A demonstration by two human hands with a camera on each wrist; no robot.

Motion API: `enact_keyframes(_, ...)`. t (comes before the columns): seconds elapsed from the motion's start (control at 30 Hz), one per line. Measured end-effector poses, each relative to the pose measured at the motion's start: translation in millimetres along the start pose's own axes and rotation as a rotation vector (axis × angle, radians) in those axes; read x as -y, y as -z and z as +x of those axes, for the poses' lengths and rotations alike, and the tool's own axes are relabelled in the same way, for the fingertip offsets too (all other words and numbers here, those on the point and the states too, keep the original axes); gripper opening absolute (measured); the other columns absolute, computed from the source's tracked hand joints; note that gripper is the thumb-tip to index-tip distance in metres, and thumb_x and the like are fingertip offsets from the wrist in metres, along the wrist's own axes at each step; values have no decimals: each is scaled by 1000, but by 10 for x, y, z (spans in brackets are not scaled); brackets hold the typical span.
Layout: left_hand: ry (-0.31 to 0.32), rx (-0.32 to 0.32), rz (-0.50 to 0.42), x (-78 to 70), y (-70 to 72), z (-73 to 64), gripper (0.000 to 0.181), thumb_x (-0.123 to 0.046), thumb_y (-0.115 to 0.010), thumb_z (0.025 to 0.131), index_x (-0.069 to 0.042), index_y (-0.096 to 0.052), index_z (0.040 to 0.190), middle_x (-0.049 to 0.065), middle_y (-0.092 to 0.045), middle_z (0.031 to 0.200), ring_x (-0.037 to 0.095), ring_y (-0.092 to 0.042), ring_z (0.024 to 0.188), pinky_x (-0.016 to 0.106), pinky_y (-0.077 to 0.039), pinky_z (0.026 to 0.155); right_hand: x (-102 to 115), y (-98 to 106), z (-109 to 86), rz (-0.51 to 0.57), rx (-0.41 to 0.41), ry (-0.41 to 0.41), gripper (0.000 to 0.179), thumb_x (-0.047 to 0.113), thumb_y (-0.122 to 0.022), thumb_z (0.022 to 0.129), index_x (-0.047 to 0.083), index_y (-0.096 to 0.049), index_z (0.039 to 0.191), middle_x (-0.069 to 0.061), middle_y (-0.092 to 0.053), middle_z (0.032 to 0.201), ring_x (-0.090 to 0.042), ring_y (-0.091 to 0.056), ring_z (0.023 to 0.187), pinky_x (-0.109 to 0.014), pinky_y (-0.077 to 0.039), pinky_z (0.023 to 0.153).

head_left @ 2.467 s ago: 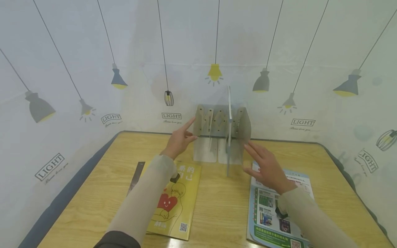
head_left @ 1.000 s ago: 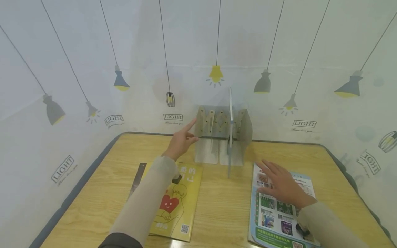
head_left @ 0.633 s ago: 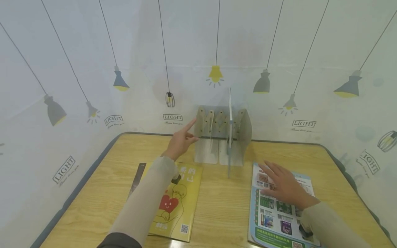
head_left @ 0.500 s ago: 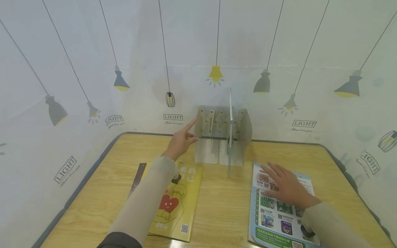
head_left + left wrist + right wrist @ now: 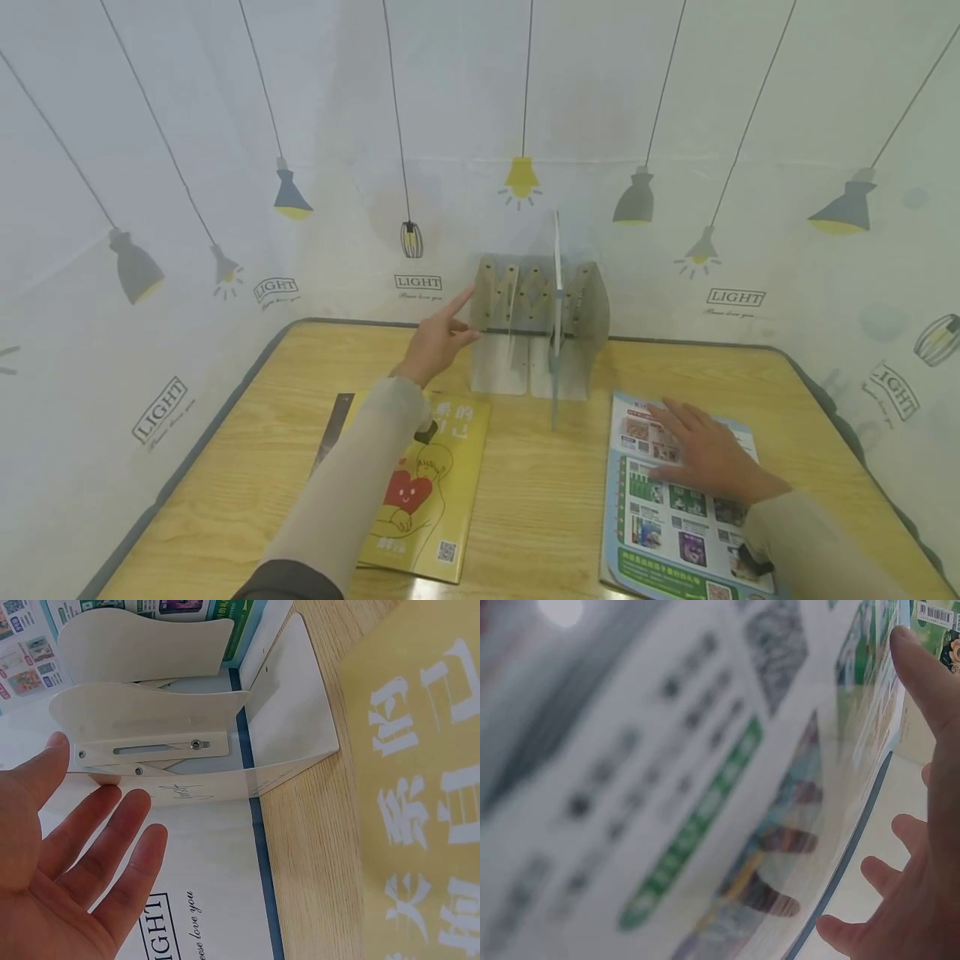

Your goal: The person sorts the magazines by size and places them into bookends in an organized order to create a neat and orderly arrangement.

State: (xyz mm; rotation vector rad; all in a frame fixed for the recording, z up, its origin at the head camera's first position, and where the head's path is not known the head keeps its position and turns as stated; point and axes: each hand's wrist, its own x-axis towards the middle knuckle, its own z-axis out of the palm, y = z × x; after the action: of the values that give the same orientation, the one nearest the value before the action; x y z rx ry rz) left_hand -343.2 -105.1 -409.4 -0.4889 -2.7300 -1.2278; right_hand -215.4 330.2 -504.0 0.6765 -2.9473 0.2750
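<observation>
A grey metal expandable book rack (image 5: 498, 367) with a criss-cross back stands against the wall, a thin book (image 5: 557, 292) upright in it. My left hand (image 5: 435, 346) is at the rack's left side panel, index finger extended; in the left wrist view its fingers (image 5: 131, 881) are spread and relaxed beside the panel (image 5: 210, 787). Over a blue-edged stack of magazines (image 5: 626, 508) is my right hand (image 5: 708, 454), fingers straight and holding nothing. The right wrist view shows its fingertips (image 5: 844, 934) apart from their reflection in the glossy cover (image 5: 705, 787).
A yellow book (image 5: 450, 500) with a red heart lies left of centre, a darker book (image 5: 339, 417) beneath it, partly hidden by my left sleeve. The wooden table (image 5: 540, 517) meets a lamp-patterned cloth wall (image 5: 465, 100) at the back and sides.
My right hand has left the rack's right side and come back rightward over the magazines, drifting a little further right in the last half second. My left hand stays at the rack's left panel.
</observation>
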Motion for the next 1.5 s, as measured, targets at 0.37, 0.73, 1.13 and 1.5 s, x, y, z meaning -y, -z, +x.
enact_keyframes(0.37, -6, -1, 4, 10, 7, -2, 79, -26, -70, 91, -47, -23, 151, 7, -69, 106, 19, -65, 88, 36, -55, 70, -33, 56, -93, 9, -1, -15, 102, 74, -61, 76, 12, -33, 151, -25, -31, 151, -52, -33, 130, -69, -28, 101)
enact_keyframes(0.73, 0, 5, 13, 11, 3, -4, 81, -29, -70, 91, -53, -20, 149, 8, -69, 108, 20, -65, 90, 35, -55, 71, -70, 110, -168, 18, 47, -90, 106, 77, -60, 75, 12, -30, 152, -27, -29, 151, -54, -30, 130, -73, -25, 99)
enact_keyframes(1.13, -21, 1, 12, 5, 7, 10, 79, -24, -70, 91, -40, -24, 153, 9, -69, 108, 22, -66, 91, 38, -55, 73, -163, 107, -282, 83, 55, -157, 108, 76, -62, 74, 13, -25, 154, -28, -26, 151, -53, -25, 133, -74, -22, 99)
enact_keyframes(1.5, -22, 6, 10, 10, 11, 11, 80, -26, -70, 91, -42, -23, 153, 9, -69, 107, 20, -65, 90, 37, -55, 71, -156, 151, -335, 161, 17, -189, 113, 63, -76, 71, 2, -26, 151, -38, -22, 147, -60, -23, 129, -74, -20, 99)
